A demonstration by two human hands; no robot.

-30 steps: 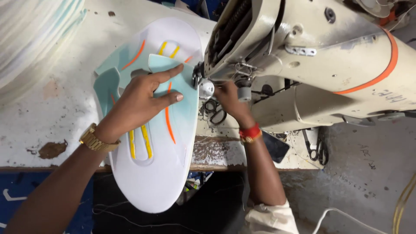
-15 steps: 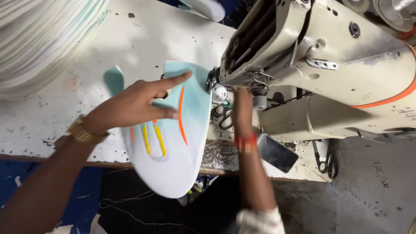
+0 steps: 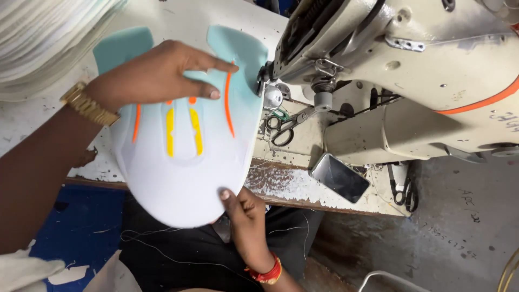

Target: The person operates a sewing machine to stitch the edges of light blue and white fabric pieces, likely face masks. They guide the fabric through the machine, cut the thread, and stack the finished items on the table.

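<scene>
A white shoe-upper panel (image 3: pixel 178 167) with light-blue ends and orange and yellow stripes lies on the worn table, its blue end against the needle area of a cream sewing machine (image 3: pixel 400 70). My left hand (image 3: pixel 157 73), with a gold watch on the wrist, presses flat on the panel's upper part. At the panel's lower right edge, which hangs over the table's front, my right hand (image 3: pixel 246 216) pinches the rim; a red bangle sits on that wrist.
Small black-handled scissors (image 3: pixel 286 127) and a dark phone (image 3: pixel 339 177) lie on the table (image 3: pixel 303 186) beside the machine. A second pair of scissors (image 3: pixel 403 186) rests at the right. A stack of white material (image 3: pixel 48 38) fills the top left.
My right hand has left the needle area and come down to the panel's lower edge. The panel has turned and shifted left, and my left hand moved with it.
</scene>
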